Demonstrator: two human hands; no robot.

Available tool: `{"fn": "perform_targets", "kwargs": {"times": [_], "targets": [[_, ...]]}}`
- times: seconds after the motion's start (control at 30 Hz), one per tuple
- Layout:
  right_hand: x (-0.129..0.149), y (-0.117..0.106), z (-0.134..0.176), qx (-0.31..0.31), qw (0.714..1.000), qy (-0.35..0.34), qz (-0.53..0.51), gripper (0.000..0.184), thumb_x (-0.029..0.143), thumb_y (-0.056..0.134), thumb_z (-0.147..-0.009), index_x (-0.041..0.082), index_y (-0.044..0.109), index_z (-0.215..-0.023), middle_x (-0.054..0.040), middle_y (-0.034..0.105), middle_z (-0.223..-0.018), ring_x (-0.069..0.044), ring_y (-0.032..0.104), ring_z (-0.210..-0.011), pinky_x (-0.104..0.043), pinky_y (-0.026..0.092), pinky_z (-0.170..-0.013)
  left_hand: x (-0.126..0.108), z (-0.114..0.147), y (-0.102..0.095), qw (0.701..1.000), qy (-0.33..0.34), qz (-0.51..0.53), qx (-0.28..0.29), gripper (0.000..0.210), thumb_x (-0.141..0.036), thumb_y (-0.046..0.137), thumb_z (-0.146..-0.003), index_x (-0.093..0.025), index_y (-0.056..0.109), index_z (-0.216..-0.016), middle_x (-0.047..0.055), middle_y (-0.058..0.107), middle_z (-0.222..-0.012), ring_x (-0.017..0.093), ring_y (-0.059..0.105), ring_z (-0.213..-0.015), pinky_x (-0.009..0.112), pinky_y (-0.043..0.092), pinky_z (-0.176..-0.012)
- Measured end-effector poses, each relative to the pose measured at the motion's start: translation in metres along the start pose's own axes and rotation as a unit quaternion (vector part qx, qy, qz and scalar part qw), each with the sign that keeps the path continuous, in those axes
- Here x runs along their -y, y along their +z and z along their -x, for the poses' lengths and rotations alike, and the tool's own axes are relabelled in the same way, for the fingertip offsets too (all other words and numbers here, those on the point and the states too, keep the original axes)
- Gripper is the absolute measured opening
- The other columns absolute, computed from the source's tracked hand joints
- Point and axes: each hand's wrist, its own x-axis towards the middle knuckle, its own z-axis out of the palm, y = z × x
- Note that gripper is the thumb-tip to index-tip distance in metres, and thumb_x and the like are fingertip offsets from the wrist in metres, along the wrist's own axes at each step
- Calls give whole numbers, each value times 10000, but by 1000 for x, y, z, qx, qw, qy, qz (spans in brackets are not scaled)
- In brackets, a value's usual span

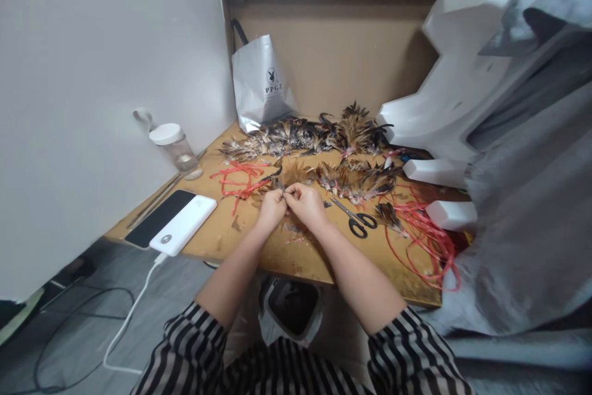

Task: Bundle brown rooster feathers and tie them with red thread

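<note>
1. Head view, the hands: the left hand [272,205] and right hand [304,203] meet over the middle of a worn yellow-brown tabletop [217,222], fingers closed and fingertips pinched together. Anything between them is too small to make out.
2. Head view, the feathers: a loose tuft of golden-brown feathers [296,171] lies just beyond the fingers, partly hidden by them. A row of brown feathers with pale, reddish bases [365,180] stretches from there toward the right edge. A longer bank of dark, speckled feathers [287,137] lies along the back edge.
3. Head view, around them: black-handled metal scissors [357,219] lie right of the right hand. Tangled red plastic strings [428,244] crowd the front right corner; more red strings [238,180] lie left of the hands. A white power bank [185,225] overlaps a black phone [157,220] at the left edge. A shiny silver bag [259,87] stands at the back left corner.
</note>
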Motion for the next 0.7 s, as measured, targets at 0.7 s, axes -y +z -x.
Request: {"fn": "perform_targets", "kwargs": {"times": [0.7], "targets": [[-3,10,-2,0,982,46,-181,122,296,544,-659,182,588,-670,43,470,-473,-93,426,-446,-208,338,-466,-1,3,0,999,-13,33,-21,149,-207,509,-691,-140,500,-558,-38,463,-448,73,407,-410,187,326,-440]]}}
